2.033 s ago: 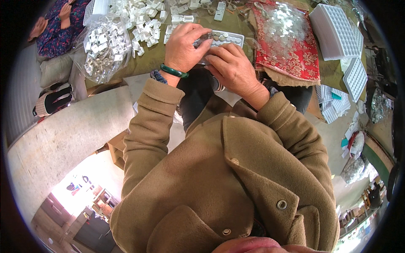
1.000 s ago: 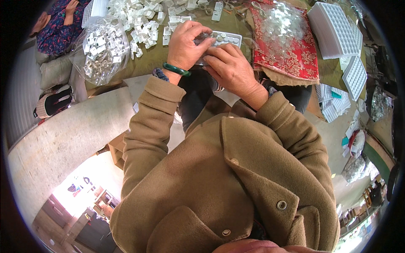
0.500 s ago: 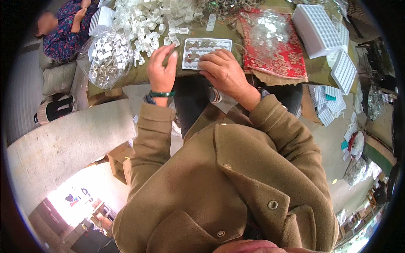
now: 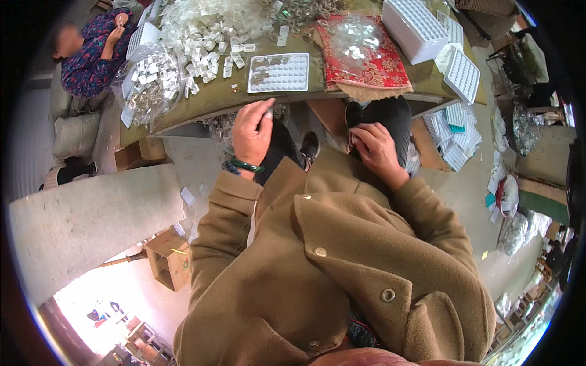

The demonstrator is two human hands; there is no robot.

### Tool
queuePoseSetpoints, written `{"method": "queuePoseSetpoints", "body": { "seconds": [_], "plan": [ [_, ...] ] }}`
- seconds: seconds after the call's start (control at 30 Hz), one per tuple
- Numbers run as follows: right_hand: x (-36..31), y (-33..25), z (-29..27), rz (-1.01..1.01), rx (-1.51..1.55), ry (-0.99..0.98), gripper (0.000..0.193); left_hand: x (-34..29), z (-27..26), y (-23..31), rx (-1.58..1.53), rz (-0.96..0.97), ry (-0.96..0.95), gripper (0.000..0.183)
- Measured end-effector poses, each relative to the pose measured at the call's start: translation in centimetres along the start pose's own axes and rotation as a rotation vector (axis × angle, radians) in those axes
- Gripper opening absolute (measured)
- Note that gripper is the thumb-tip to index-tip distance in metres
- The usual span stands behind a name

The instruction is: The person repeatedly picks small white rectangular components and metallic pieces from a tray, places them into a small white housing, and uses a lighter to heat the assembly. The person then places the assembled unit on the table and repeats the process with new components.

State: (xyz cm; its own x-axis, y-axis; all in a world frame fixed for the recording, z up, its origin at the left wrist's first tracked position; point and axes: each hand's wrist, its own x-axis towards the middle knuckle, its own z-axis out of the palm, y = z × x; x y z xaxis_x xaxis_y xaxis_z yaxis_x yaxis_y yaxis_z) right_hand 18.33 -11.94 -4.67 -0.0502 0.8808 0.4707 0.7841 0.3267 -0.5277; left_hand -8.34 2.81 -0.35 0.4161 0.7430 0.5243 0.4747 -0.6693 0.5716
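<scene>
My left hand (image 4: 251, 135), with a dark green bangle at the wrist, hovers just off the table's near edge. Its thumb and fingers come together, and a small dark bit shows by the thumb tip, too small to name. Over my right thigh is my right hand (image 4: 379, 151), its fingers curled inward; whatever they grip is hidden. Beyond the left hand, a white tray with round wells (image 4: 287, 80) lies on the table. Small brownish-grey round pieces sit in wells along its far row and left side. Neither hand touches the tray.
Many clear plastic boxes (image 4: 207, 36) are heaped behind the tray. To the left is a plastic bag of small parts (image 4: 152, 76). Clear discs (image 4: 357, 39) lie on a red patterned cloth (image 4: 372, 73). Stacked white trays (image 4: 415, 30) stand at right. A co-worker (image 4: 91, 55) sits far left.
My right hand has left the tray, moving right and down over my thigh. My left hand has drawn back toward me from the table edge. The whole view has shifted slightly.
</scene>
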Motion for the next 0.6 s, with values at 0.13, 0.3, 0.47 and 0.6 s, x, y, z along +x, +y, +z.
{"method": "queuePoseSetpoints", "body": {
  "seconds": [0.13, 0.3, 0.47, 0.6],
  "plan": [
    [-2.2, -0.6, -0.4, 0.103, -0.051, 0.050, 0.021, 1.3, 1.2, 1.2, -0.060, 0.089, -0.069, 0.024],
    [-3.0, -2.2, -1.3, 0.251, -0.029, 0.071, 0.022, 2.4, 3.7, 2.1, -0.240, 0.205, -0.161, 0.020],
    [-4.3, -4.3, -2.8, 0.434, -0.101, 0.182, 0.025, 3.3, 6.0, 1.9, -0.342, 0.294, -0.169, 0.022],
    [-5.1, -5.6, -3.0, 0.611, -0.063, 0.298, 0.029, 3.8, 6.8, 1.5, -0.377, 0.342, -0.159, 0.022]
  ]
}}
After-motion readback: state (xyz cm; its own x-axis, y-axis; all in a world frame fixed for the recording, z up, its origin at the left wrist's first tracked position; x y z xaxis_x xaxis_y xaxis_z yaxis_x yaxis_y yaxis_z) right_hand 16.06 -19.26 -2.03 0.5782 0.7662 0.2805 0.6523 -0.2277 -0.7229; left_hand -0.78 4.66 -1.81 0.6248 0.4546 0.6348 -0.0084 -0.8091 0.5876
